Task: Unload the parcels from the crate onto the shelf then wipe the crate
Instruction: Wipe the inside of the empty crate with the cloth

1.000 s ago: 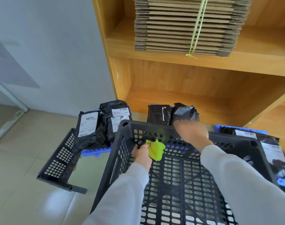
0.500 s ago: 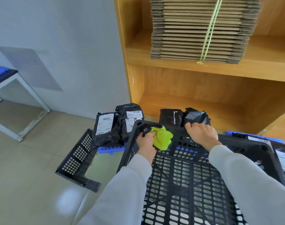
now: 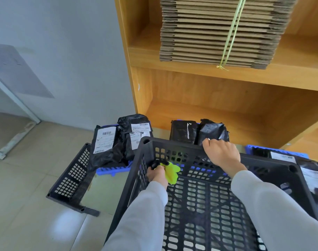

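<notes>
Tiled floor (image 3: 27,205), pale wall at upper left of the frame, wooden shelf (image 3: 227,77) across the upper right carrying a tied stack of flat cardboard (image 3: 218,29).

Crate (image 3: 199,205): black perforated plastic, fills the lower centre and right; no parcels visible inside. Left hand (image 3: 157,175) is clenched round a yellow-green cloth (image 3: 170,172), held against the inner left wall near the far corner. Right hand (image 3: 221,153) is curled over the far rim, grasping it.

Parcels (image 3: 199,132): black poly bags, two standing on the lowest shelf just behind the far rim. More labelled bags sit in a second crate (image 3: 71,178) at centre left.

Judgement: unloading looks done; wiping is in hand. The crate should be light and stiff, but liable to slide on the tile, so the rim is the sensible hold. The cloth is soft and may snag in the lattice holes.
</notes>
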Demonstrator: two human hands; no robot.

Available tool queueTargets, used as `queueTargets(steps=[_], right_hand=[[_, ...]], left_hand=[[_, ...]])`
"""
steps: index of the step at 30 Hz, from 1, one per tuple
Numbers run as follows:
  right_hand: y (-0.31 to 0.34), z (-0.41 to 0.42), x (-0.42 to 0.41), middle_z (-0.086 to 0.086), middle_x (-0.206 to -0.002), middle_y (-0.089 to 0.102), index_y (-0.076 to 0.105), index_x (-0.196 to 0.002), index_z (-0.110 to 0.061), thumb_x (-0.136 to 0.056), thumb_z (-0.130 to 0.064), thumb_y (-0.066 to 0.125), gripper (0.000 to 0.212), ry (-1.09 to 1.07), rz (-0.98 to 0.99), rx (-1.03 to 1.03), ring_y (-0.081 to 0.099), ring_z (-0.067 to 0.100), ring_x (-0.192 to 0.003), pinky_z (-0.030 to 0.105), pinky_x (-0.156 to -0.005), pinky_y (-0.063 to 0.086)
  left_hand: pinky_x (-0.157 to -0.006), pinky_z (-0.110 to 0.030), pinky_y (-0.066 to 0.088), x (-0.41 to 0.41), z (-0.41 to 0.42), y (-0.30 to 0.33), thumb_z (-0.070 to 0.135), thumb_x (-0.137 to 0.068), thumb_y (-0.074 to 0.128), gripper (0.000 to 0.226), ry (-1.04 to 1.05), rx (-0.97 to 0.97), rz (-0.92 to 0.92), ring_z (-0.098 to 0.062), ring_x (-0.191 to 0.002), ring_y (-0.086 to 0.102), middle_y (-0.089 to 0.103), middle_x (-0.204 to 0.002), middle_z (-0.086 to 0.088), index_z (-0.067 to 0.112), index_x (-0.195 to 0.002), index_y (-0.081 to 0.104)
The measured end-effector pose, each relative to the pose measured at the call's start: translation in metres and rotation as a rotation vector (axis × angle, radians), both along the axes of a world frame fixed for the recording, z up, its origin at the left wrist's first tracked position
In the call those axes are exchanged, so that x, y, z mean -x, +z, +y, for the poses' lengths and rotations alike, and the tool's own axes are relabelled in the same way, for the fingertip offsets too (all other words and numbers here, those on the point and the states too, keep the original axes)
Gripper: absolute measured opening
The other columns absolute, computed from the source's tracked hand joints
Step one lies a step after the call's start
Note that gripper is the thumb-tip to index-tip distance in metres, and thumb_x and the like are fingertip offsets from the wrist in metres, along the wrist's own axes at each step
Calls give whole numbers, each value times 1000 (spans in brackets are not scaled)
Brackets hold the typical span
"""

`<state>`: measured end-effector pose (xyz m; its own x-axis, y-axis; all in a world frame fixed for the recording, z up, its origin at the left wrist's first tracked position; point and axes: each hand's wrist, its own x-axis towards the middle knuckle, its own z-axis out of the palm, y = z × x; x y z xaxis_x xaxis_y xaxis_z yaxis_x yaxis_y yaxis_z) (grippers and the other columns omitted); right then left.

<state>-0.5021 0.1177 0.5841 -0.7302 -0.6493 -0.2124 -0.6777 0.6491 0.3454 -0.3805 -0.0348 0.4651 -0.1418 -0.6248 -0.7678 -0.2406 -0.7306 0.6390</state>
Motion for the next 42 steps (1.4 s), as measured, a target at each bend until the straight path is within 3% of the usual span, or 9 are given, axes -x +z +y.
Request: queueTargets(steps=[3, 6, 14, 19, 32, 35, 38, 40, 42], right_hand=[[-5, 0, 2, 8, -112, 66, 31, -149, -7, -93, -1, 51, 60, 24, 28, -26, 67, 34, -92, 38, -64, 52], [-4, 1, 2, 8, -112, 66, 29, -150, -7, -94, -1, 50, 60, 34, 34, -27, 67, 34, -92, 37, -60, 48], [-5, -1, 3, 9, -112, 65, 27, -152, -9, -94, -1, 50, 63, 2, 9, 2, 66, 35, -93, 37, -59, 43], [-2, -2, 0, 12, -111, 66, 29, -151, -6, -94, -1, 53, 62, 18, 26, -7, 67, 35, -90, 36, -58, 46], [0, 0, -3, 10, -110, 67, 29, -151, -9, -97, -5, 50, 58, 12, 18, 44, 68, 37, -92, 39, -64, 54], [6, 0, -6, 5, -90, 62, 39, -137, -14, -95, -5, 50, 45, -27, -17, 97, 64, 34, -79, 37, -58, 47], [11, -1, -6, 1, -71, 51, 49, -99, -19, -101, -16, 36, 14, -157, -158, 236, 57, 29, -70, 36, -57, 40], [10, 0, 0, 2, -75, 61, 55, -85, -22, -104, -27, 30, 31, -260, -301, 371, 60, 28, -71, 34, -58, 40], [11, 3, 2, 4, -79, 69, 66, -93, -24, -105, -31, 34, 35, -296, -390, 543, 63, 23, -69, 32, -56, 42]], left_hand=[[-97, -35, 48, 2, 2, -11, 2, -92, 61, 47, 10, 12, -68, -36, -117, 62, 65, -130, -16, 11, -139, 58], [-99, -42, 52, 7, -1, -34, 3, -93, 60, 36, -5, -5, -138, -39, -113, 65, 68, -126, -20, 4, -129, 64], [-103, -45, 47, 17, -7, -40, -2, -98, 50, 38, -12, -35, -238, -41, -125, 57, 58, -137, -26, -9, -135, 52], [-90, -36, 44, 17, -8, -31, -1, -98, 52, 36, -7, 32, -179, -38, -120, 60, 63, -133, -23, -4, -133, 59], [-97, -37, 44, 3, -6, 44, 1, -93, 66, 54, -77, 182, 64, -31, -117, 58, 59, -137, -12, 9, -144, 49], [-100, -35, 43, 2, -3, 68, 3, -91, 69, 54, -108, 253, 111, -29, -118, 57, 59, -136, -11, 11, -141, 51], [-105, -37, 43, -4, -4, 90, 3, -92, 69, 56, -89, 268, 157, -31, -124, 56, 59, -137, -9, 12, -144, 50], [-103, -37, 44, -7, -3, 99, 3, -93, 68, 50, -121, 280, 181, -30, -121, 57, 60, -134, -8, 12, -140, 54], [-95, -37, 47, -15, -4, 104, 4, -92, 70, 33, -163, 301, 229, -29, -109, 60, 66, -123, -9, 14, -122, 62]])
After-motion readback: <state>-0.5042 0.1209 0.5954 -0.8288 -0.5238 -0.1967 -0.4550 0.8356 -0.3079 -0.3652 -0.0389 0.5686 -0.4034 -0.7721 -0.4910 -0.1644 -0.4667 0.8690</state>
